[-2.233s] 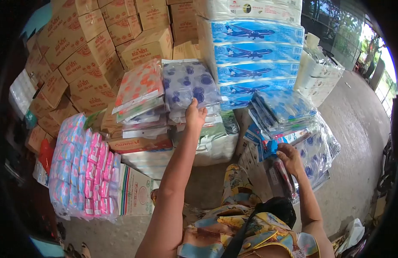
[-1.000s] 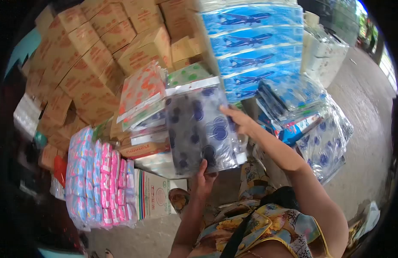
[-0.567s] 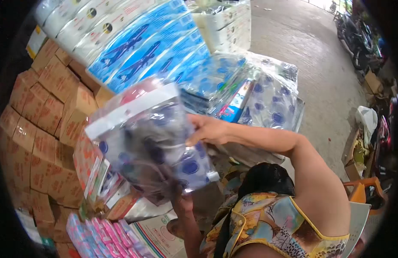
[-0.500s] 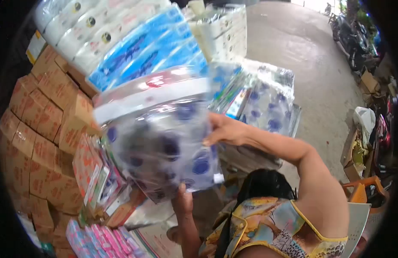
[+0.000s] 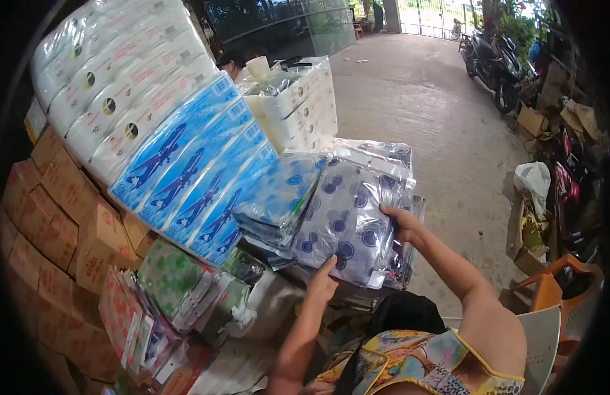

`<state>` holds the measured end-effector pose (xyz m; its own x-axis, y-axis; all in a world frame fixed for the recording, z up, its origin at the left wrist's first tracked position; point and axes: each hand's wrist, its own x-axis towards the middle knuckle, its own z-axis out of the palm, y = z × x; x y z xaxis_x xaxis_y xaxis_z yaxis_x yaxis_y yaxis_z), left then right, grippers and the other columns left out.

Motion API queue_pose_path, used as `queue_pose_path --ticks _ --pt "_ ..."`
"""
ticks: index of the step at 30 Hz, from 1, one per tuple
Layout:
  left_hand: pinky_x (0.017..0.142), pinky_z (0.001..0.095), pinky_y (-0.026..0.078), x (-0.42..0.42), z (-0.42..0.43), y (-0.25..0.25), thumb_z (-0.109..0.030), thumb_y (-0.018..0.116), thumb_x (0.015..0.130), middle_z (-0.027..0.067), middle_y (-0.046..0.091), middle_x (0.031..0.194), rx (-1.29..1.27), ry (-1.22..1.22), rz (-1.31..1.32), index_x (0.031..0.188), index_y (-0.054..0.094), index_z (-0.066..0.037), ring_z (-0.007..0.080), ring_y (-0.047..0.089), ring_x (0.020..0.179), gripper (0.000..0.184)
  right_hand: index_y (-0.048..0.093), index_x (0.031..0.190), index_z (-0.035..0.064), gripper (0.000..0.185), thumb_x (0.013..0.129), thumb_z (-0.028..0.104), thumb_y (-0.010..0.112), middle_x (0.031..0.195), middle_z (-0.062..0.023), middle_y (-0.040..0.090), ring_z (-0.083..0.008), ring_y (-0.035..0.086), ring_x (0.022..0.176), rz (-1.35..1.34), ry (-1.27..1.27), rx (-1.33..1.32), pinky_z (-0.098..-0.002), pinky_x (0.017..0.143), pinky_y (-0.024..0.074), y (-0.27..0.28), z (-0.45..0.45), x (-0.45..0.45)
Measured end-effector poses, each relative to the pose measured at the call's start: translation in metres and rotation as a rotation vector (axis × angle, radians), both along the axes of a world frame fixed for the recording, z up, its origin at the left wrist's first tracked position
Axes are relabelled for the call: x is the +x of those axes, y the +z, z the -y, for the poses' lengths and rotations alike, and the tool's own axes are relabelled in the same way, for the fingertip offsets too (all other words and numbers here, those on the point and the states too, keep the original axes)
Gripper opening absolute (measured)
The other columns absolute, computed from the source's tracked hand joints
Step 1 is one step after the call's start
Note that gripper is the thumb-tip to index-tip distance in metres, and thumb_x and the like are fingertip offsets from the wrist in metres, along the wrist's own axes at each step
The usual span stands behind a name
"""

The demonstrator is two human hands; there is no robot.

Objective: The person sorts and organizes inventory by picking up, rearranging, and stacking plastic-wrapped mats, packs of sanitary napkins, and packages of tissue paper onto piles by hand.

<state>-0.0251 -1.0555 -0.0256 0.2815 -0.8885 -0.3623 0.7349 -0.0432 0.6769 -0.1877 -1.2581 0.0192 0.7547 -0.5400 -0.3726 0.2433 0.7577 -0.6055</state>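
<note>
A flat clear plastic packet printed with purple circles [image 5: 341, 214] lies tilted on top of a stack of similar packets. My left hand [image 5: 322, 282] pinches its lower edge, thumb on top. At its right edge, my right hand [image 5: 402, 226] grips with the thumb above; the other fingers are mostly hidden below. Touching it on the left is a pile of packets with blue circles [image 5: 278, 197]. Nearer my left forearm are green-patterned packets [image 5: 176, 280] and red-patterned packets [image 5: 120, 309].
Blue packs with an airplane print [image 5: 186, 178] and white wrapped packs [image 5: 120, 79] rise at the left. Cardboard boxes [image 5: 45, 230] are stacked beyond them. A white bundle [image 5: 305, 108] bears a cup [image 5: 257, 68]. Right are an orange chair [image 5: 568, 270] and a motorcycle [image 5: 496, 66]. Another person's head [image 5: 232, 61] shows behind.
The purple-circle packet has moved right and down from in front of the blue packs onto the stack. Both hands moved with it, and the view has shifted, showing more of the background.
</note>
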Motion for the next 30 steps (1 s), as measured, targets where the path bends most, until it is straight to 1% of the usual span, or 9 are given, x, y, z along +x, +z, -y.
queue_pose_path --ticks 5,8,14,18,20,22,24,26,30 --pt "0.089 0.0443 0.033 0.006 -0.011 0.002 -0.026 0.059 0.079 0.0039 0.048 0.115 0.022 0.002 -0.105 0.12 0.039 -0.012 0.0231 0.046 0.105 0.049 0.055 0.095 0.0001 0.023 0.077 0.013 0.058 0.089 -0.0103 0.06 -0.0201 0.059 0.076 -0.023 -0.036 -0.006 -0.0331 0.072 0.0485 0.001 0.004 0.016" --pt "0.076 0.0381 0.037 0.02 -0.024 -0.004 -0.029 0.061 0.077 0.0023 0.049 0.111 0.068 0.247 0.041 0.124 0.031 -0.02 0.0204 0.049 0.097 0.056 0.056 0.092 0.0003 0.019 0.077 0.012 0.059 0.084 -0.0086 0.061 -0.0184 0.059 0.072 -0.021 -0.076 0.021 -0.0308 0.067 0.0489 0.002 0.0 0.016" --pt "0.074 0.0394 0.034 0.02 -0.042 0.024 -0.031 0.066 0.073 0.0013 0.039 0.119 0.132 0.437 0.125 0.131 0.011 -0.03 0.0239 0.042 0.102 0.079 0.026 0.124 -0.0056 0.066 0.077 0.027 0.059 0.115 -0.02 0.044 -0.0232 0.049 0.098 -0.575 -0.515 -0.907 -0.0318 0.082 0.0413 -0.002 -0.032 -0.002" --pt "0.075 0.0416 0.032 0.014 -0.046 0.032 -0.03 0.065 0.074 0.0043 0.031 0.128 0.149 0.426 0.225 0.133 0.0 -0.032 0.0261 0.036 0.112 0.088 0.026 0.124 -0.0049 0.069 0.077 0.037 0.055 0.108 -0.0241 0.047 -0.0289 0.049 0.098 -0.863 -0.762 -1.314 -0.034 0.084 0.0374 -0.049 -0.028 -0.027" --pt "0.076 0.0423 0.032 0.011 -0.045 0.029 -0.029 0.065 0.074 0.0053 0.029 0.13 0.127 0.401 0.25 0.133 0.0 -0.032 0.025 0.034 0.114 0.088 0.027 0.123 -0.0047 0.067 0.079 0.04 0.051 0.11 -0.0239 0.047 -0.0294 0.048 0.1 -0.772 -0.754 -1.175 -0.0345 0.085 0.0362 -0.057 -0.033 -0.035" --pt "0.077 0.043 0.031 0.01 -0.042 0.031 -0.028 0.065 0.075 0.0063 0.027 0.131 0.104 0.381 0.279 0.133 0.0 -0.031 0.0238 0.032 0.116 0.088 0.031 0.123 -0.0049 0.06 0.083 0.037 0.048 0.118 -0.018 0.042 -0.0229 0.043 0.104 -0.683 -0.557 -0.565 -0.0304 0.088 0.0328 -0.039 -0.046 -0.029" --pt "0.077 0.044 0.031 0.009 -0.04 0.036 -0.027 0.065 0.075 0.0053 0.028 0.13 0.102 0.322 0.319 0.134 0.0 -0.03 0.0204 0.033 0.115 0.088 0.036 0.119 -0.0051 0.056 0.084 0.037 0.046 0.11 -0.0144 0.047 -0.0193 0.044 0.097 -0.672 -0.48 -0.616 -0.0282 0.083 0.0344 -0.05 -0.042 -0.016" --pt "0.075 0.0418 0.032 0.011 -0.038 0.036 -0.027 0.065 0.074 0.0038 0.031 0.127 0.113 0.3 0.331 0.133 0.005 -0.029 0.0206 0.034 0.111 0.084 0.023 0.126 -0.0074 0.071 0.081 0.043 0.046 0.116 -0.0226 0.044 -0.0273 0.043 0.108 -0.64 -0.54 -0.747 -0.0317 0.09 0.0325 -0.058 -0.042 0.0" --pt "0.072 0.0375 0.035 0.016 -0.034 0.03 -0.023 0.065 0.074 0.0012 0.039 0.12 0.113 0.118 0.416 0.13 0.02 -0.023 0.0177 0.039 0.105 0.071 0.031 0.122 -0.0084 0.063 0.081 0.037 0.049 0.117 -0.0225 0.043 -0.0271 0.043 0.108 -0.569 -0.403 -0.76 -0.0309 0.092 0.0313 -0.058 -0.055 0.012"
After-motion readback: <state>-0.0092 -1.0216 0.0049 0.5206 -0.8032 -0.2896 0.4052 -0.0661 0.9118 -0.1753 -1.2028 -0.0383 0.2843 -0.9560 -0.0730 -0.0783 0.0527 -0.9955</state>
